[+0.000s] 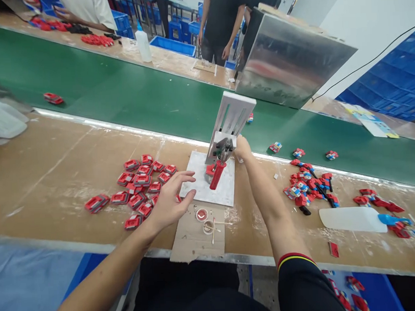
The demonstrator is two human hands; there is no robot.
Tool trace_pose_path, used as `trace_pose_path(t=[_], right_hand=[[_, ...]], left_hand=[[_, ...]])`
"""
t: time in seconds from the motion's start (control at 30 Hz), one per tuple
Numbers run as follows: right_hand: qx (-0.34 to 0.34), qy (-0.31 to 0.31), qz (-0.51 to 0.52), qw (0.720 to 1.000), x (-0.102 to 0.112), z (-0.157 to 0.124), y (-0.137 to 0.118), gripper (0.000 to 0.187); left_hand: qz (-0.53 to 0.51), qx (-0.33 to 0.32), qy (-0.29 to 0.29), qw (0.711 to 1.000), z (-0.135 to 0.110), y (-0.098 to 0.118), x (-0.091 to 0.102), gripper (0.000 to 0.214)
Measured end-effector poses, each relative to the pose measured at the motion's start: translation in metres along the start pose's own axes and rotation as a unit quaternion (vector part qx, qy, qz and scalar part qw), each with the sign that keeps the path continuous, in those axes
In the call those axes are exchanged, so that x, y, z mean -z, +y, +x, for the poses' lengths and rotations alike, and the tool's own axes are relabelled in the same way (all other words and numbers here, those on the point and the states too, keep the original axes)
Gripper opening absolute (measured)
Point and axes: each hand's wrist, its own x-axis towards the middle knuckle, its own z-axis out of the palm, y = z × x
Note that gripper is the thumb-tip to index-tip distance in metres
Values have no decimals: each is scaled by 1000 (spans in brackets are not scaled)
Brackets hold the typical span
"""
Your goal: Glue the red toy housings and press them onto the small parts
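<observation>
My left hand is held over the bench, thumb and fingers apart and nothing between them. It is beside a pile of red and grey toy car parts, partly covering some. In front of me a toggle clamp press with a red handle stands on a white base plate. A red part lies low in the press, mostly hidden by the handle. My right hand is at the right side of the press's upright; its fingers are largely hidden, and I cannot see what they touch.
Cardboard holds small cups and cotton swabs. At right lie red and blue toy parts and a bottle. A green conveyor belt carries several toys, with a metal box beyond. Other people are across it.
</observation>
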Motion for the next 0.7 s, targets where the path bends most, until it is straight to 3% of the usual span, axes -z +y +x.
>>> trace_pose_path(t=[0.1,0.2,0.27,0.33,0.4,0.47,0.57,0.7], right_hand=[[-8,47,19,999,26,-39,8,26],[8,122,48,991,64,-119,4,35],[97,184,108,972,83,-189,-17,31],[223,124,143,956,86,-256,-52,28],[314,47,160,935,71,-307,-91,35],[369,46,148,916,46,-338,-123,41],[386,73,140,909,3,-355,-155,45],[398,12,180,900,-36,-356,-184,40]], left_hand=[[-61,27,56,996,-30,16,13,7],[-166,76,82,980,-61,32,13,3],[-261,132,52,955,-81,42,6,6],[-374,200,-11,905,-101,54,-5,25],[-479,263,-64,835,-119,66,-19,48],[-530,307,-57,788,-133,74,-31,53],[-519,350,68,777,-151,72,-34,46],[-534,354,204,740,-182,69,-21,47]])
